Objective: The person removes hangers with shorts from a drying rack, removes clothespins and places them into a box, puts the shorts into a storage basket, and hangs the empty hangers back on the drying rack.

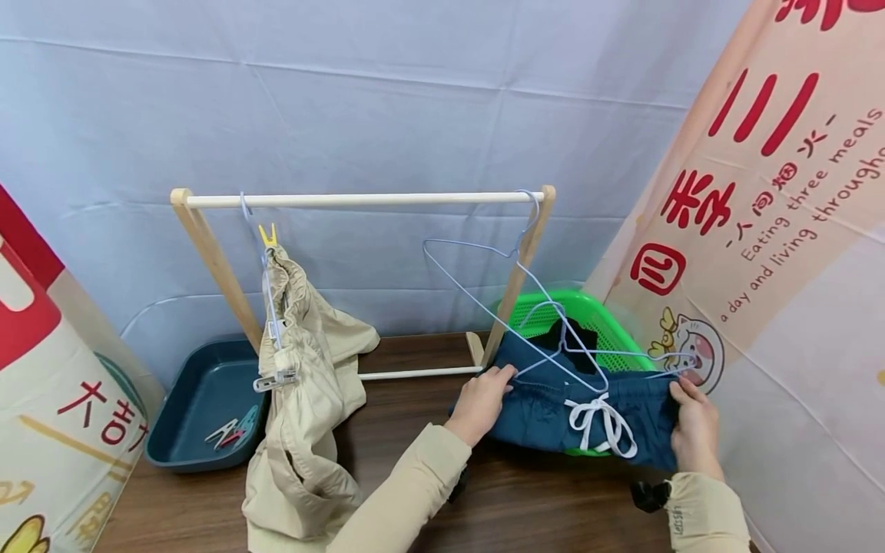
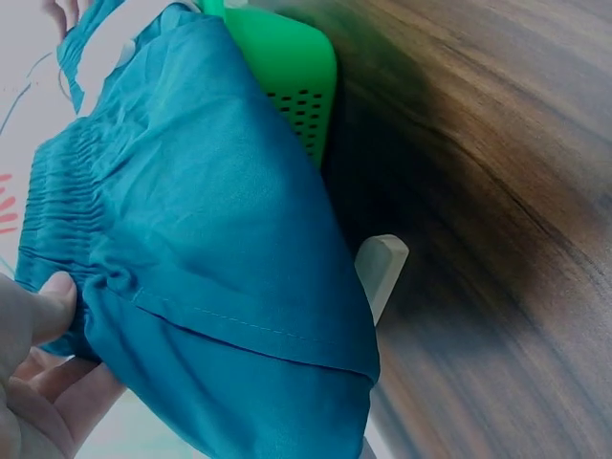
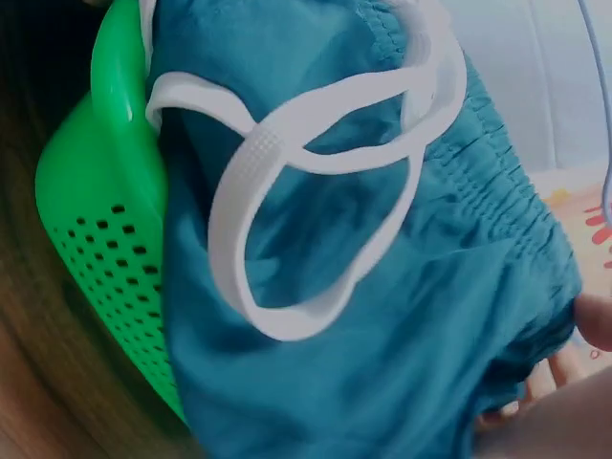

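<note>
While the left hand (image 1: 481,403) pinches one side of blue shorts (image 1: 535,417), the right hand (image 1: 695,427) grips the other

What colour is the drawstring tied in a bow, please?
White; the drawstring shows best in the right wrist view.

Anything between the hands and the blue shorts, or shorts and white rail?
Left hand and right hand grip the blue shorts directly. Toward the white rail, the hung hanger and second hanger overlap the shorts in head view; contact unclear.
</note>
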`<act>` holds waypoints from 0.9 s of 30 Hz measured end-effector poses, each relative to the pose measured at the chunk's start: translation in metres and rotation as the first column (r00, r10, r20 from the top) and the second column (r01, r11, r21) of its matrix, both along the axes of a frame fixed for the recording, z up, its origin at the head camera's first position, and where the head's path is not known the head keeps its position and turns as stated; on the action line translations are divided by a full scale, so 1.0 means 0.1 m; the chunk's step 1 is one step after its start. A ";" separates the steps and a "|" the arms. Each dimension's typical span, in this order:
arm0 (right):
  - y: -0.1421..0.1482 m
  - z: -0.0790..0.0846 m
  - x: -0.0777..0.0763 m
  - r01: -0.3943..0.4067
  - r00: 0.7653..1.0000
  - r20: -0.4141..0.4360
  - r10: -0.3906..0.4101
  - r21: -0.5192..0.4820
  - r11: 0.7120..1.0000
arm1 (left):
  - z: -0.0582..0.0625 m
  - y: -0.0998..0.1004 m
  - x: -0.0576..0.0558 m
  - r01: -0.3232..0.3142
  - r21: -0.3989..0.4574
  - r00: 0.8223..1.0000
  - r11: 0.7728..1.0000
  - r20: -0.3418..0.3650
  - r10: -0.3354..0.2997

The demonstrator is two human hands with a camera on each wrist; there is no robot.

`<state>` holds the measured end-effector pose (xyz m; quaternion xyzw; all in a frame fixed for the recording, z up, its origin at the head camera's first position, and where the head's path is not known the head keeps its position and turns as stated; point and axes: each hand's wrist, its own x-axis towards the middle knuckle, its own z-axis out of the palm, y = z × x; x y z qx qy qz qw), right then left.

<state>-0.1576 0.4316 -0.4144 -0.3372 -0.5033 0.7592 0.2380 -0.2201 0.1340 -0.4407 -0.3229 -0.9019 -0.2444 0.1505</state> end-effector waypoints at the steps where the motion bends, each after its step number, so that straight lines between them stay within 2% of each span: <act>1: -0.01 0.01 0.00 0.014 1.000 0.007 -0.015 0.040 0.999 | 0.00 0.00 0.00 0.001 -0.002 1.000 1.000 -0.004 -0.001; 3: -0.05 0.04 0.01 0.073 0.997 0.004 -0.074 0.129 0.989 | 0.00 0.00 0.00 0.003 -0.005 1.000 1.000 -0.011 -0.003; 5: -0.09 0.08 0.00 0.146 0.989 -0.053 -0.137 0.223 0.964 | 0.00 0.01 0.00 0.003 -0.011 1.000 1.000 -0.020 -0.003; 7: -0.15 0.13 0.00 0.188 0.982 -0.083 -0.169 0.385 0.903 | 0.00 0.02 0.00 0.004 -0.019 1.000 1.000 -0.028 -0.004; 8: -0.18 0.16 0.00 0.193 0.981 -0.091 -0.170 0.479 0.856 | 0.00 0.02 0.00 0.003 -0.024 0.999 1.000 -0.034 -0.004; 9: -0.20 0.18 -0.01 0.177 0.984 -0.097 -0.148 0.575 0.799 | 0.01 0.02 0.01 0.004 -0.030 0.999 1.000 -0.040 -0.005; 10: -0.22 0.21 -0.01 0.152 0.988 -0.095 -0.119 0.674 0.723 | 0.01 0.02 0.01 0.006 -0.036 0.999 0.999 -0.048 -0.008; 12: -0.25 0.24 0.00 0.077 0.997 -0.070 -0.034 0.838 0.540 | 0.02 0.02 0.01 0.011 -0.047 0.998 0.999 -0.060 -0.014; 14: -0.25 0.26 0.00 -0.015 0.993 -0.030 0.112 0.926 0.376 | 0.03 0.03 0.02 0.015 -0.058 0.998 0.998 -0.067 -0.019; 16: -0.24 0.27 0.01 -0.118 0.968 0.056 0.245 0.962 0.246 | 0.04 0.03 0.02 0.018 -0.068 0.997 0.998 -0.070 -0.023; 18: -0.23 0.25 0.01 -0.205 0.935 0.145 0.325 0.966 0.160 | 0.05 0.04 0.03 0.017 -0.077 0.997 0.997 -0.073 -0.023; 21: -0.21 0.20 0.02 -0.280 0.901 0.232 0.365 0.956 0.083 | 0.06 0.05 0.04 0.022 -0.087 0.996 0.996 -0.087 -0.030; 22: -0.21 0.17 0.01 -0.282 0.898 0.237 0.370 0.957 0.071 | 0.06 0.05 0.05 0.025 -0.087 0.995 0.996 -0.095 -0.033; 24: -0.20 0.13 0.01 -0.262 0.896 0.213 0.390 0.962 0.077 | 0.07 0.05 0.06 0.032 -0.087 0.993 0.996 -0.108 -0.041; 27: -0.19 0.07 0.01 -0.231 0.890 0.154 0.429 0.964 0.134 | 0.08 0.06 0.06 0.044 -0.068 0.991 0.997 -0.126 -0.052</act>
